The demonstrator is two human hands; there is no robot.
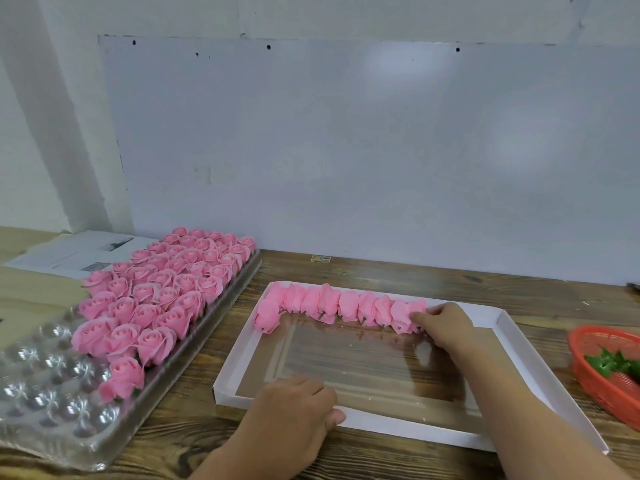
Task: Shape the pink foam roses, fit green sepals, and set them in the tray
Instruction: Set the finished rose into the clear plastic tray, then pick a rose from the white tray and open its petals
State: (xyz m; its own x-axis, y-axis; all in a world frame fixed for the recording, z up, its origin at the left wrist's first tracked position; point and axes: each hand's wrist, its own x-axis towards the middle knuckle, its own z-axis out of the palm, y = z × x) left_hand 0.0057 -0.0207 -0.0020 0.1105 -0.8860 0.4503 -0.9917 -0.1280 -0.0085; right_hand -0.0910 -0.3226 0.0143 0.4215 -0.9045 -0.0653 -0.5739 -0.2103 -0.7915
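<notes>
A flat white box lid with a clear window (512,344) lies on the wooden table. Along its far side lies a row of closed pink foam rosebuds (332,303) on their sides. My right hand (446,323) touches the rightmost bud (414,318) with its fingertips. My left hand (294,407) rests on the lid's near edge, thumb over the rim. At the left, a clear plastic cell tray (52,386) holds several opened pink roses (162,289). Green sepals (613,363) lie in a red basket (599,344) at the right edge.
Printed papers (79,252) lie behind the cell tray on a pale board. A white wall panel (346,150) stands close behind the table. The near cells of the plastic tray hold nothing. A dark object (633,285) shows at the far right edge.
</notes>
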